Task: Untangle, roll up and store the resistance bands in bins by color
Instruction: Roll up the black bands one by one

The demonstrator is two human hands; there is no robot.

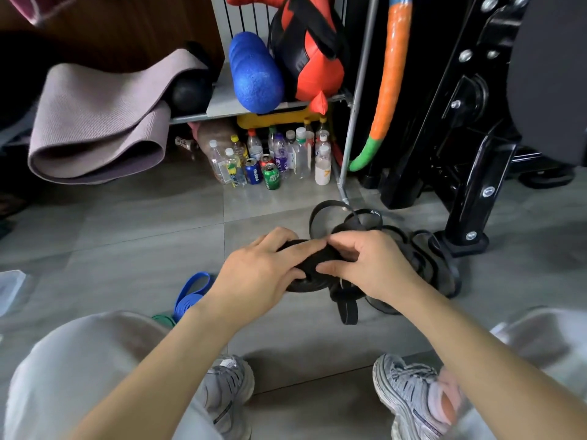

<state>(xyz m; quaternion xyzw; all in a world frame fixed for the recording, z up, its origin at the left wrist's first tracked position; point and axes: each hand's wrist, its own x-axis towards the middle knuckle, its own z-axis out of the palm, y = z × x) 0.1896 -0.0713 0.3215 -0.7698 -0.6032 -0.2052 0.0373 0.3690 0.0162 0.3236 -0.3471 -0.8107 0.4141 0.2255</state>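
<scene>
Far left edge: a clear bin (11, 290) on the floor, only partly in shot. Behind it, a folded mauve mat (95, 122) in a thick stack, with a black ball (190, 95) tucked just behind. Down on the grey floor tiles (127, 233), a blue band (190, 292) in a loose loop, and a green band (163, 319) peeking out beside it, half hidden by the left knee. Up on the shelf (222, 106), a blue foam roller (254, 74) leaning against a red and black bag (313, 55). Underneath, a crowd of bottles and cans: "PEPSI" plain to read on the blue can (253, 175), a green can (271, 176) right beside it with a logo too blurred to make out, and bottle labels too small to read. Now centre stage: left hand (257, 274), grip closed on the black band (313, 262), fingers curled over the top of the rolled bundle, thumb underneath. Right hand (368, 265) meeting it from the other side, grip pinching the same roll, thumb and fingertips curled in. A loose strap end dangling below, between the wrists. Just right of that, loose black bands (438, 258) heaped in tangled loops on the floor, up against the foot of a black machine frame (460, 154). Above, an orange tube (389, 84) with a green end, curving downward. Along the bottom, grey trainers (409, 392) planted either side.
</scene>
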